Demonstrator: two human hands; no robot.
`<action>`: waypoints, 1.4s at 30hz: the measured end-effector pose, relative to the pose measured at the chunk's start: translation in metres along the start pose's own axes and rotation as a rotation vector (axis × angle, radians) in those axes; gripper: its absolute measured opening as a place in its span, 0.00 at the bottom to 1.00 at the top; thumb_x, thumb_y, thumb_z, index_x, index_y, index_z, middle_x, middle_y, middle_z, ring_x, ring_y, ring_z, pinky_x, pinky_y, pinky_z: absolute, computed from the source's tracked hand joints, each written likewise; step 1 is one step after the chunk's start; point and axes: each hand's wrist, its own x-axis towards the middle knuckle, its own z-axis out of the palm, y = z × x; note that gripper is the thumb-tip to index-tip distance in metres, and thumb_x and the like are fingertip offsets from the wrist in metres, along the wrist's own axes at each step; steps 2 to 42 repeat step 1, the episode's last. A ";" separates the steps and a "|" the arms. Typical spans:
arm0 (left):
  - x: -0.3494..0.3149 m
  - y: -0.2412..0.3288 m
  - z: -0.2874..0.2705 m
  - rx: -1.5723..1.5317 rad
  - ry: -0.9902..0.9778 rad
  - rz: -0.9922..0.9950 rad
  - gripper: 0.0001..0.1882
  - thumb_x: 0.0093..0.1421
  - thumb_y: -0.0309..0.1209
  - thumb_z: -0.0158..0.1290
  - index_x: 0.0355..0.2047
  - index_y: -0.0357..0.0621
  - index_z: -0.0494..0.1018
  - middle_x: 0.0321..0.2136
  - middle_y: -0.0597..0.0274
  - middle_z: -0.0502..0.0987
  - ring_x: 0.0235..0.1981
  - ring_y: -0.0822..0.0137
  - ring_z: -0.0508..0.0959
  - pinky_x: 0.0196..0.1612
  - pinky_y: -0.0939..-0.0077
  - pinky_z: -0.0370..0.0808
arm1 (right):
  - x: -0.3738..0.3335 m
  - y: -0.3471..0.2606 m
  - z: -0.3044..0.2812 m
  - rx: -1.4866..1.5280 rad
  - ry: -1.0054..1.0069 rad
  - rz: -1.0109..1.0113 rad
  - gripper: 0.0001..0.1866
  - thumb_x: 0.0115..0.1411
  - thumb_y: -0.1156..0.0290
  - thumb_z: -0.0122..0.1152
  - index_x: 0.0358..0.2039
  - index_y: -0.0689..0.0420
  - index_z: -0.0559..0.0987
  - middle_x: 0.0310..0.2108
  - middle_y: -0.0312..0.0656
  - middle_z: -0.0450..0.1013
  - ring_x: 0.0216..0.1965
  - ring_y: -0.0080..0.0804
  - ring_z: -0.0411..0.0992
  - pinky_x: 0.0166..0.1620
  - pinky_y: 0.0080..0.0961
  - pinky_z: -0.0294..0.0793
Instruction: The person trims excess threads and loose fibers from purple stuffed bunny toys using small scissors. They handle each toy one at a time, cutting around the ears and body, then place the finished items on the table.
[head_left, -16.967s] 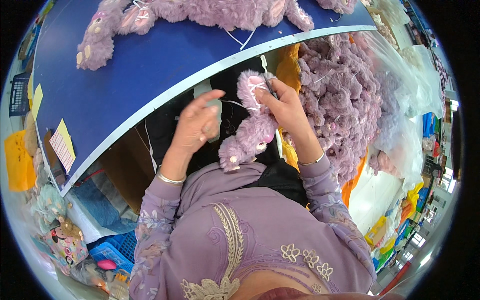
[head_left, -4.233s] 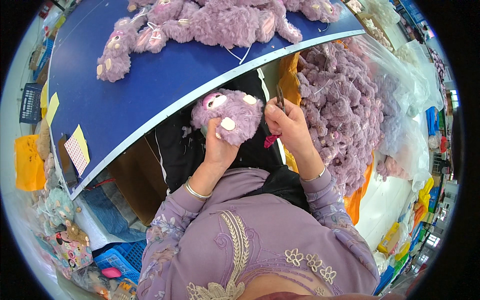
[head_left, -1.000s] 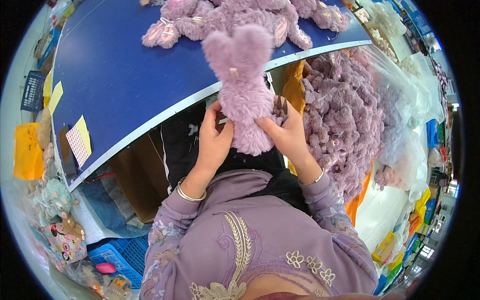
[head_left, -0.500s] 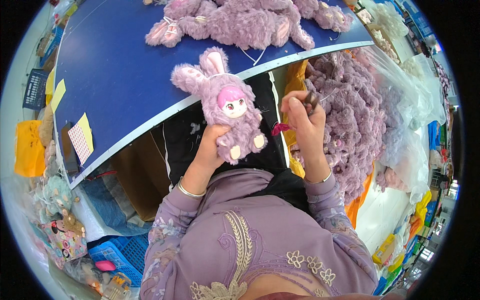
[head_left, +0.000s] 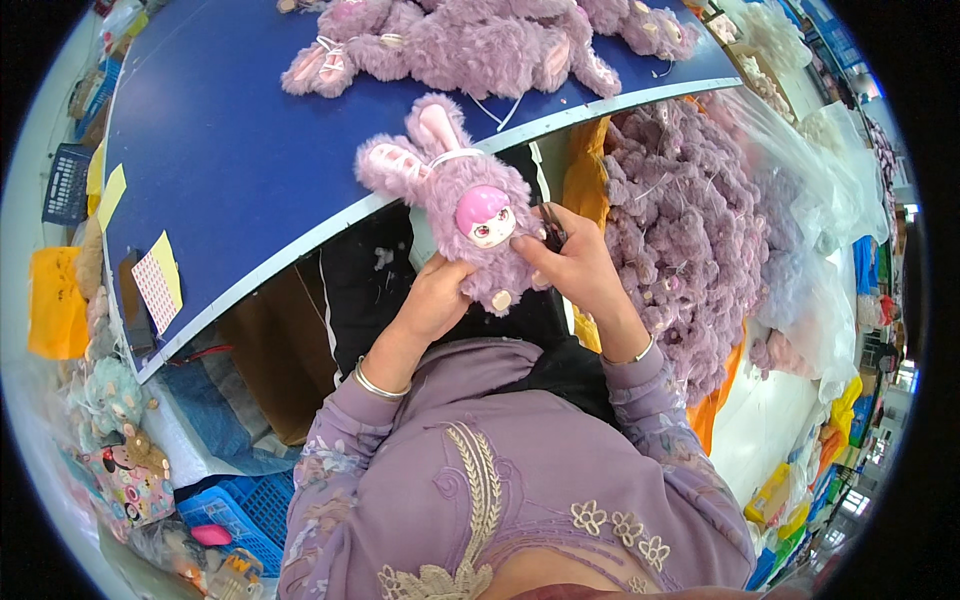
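Observation:
A purple plush bunny doll with a smooth face, pink hair and a white tie around its ears is upright, slightly tilted, before the table edge. My left hand is closed around its lower left side. Against its other side, my right hand presses with the thumb just beside the face. Tucked in that same hand is a small dark metal tool, probably snips or tweezers; its kind is not clear. The right fingers behind the doll are hidden. The small red piece is out of sight.
More purple plush bunnies lie on the blue table. A big heap of purple plush pieces fills a bag at my right. Sticker sheets lie at the table's left edge. A blue basket stands low on the left.
My right hand has moved left onto the doll, from holding the tool and a small dark red piece apart from it. The doll has shifted slightly right and tilted.

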 end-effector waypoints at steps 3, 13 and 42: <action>0.001 -0.003 -0.007 0.028 -0.007 -0.010 0.21 0.63 0.26 0.46 0.56 0.34 0.62 0.51 0.54 0.69 0.53 0.62 0.71 0.57 0.67 0.66 | 0.001 0.006 -0.001 -0.060 -0.001 -0.066 0.18 0.55 0.66 0.66 0.40 0.66 0.75 0.24 0.34 0.70 0.25 0.16 0.66 0.27 0.19 0.69; 0.001 -0.003 -0.007 0.028 -0.007 -0.010 0.21 0.63 0.26 0.46 0.56 0.34 0.62 0.51 0.54 0.69 0.53 0.62 0.71 0.57 0.67 0.66 | 0.001 0.006 -0.001 -0.060 -0.001 -0.066 0.18 0.55 0.66 0.66 0.40 0.66 0.75 0.24 0.34 0.70 0.25 0.16 0.66 0.27 0.19 0.69; 0.001 -0.003 -0.007 0.028 -0.007 -0.010 0.21 0.63 0.26 0.46 0.56 0.34 0.62 0.51 0.54 0.69 0.53 0.62 0.71 0.57 0.67 0.66 | 0.001 0.006 -0.001 -0.060 -0.001 -0.066 0.18 0.55 0.66 0.66 0.40 0.66 0.75 0.24 0.34 0.70 0.25 0.16 0.66 0.27 0.19 0.69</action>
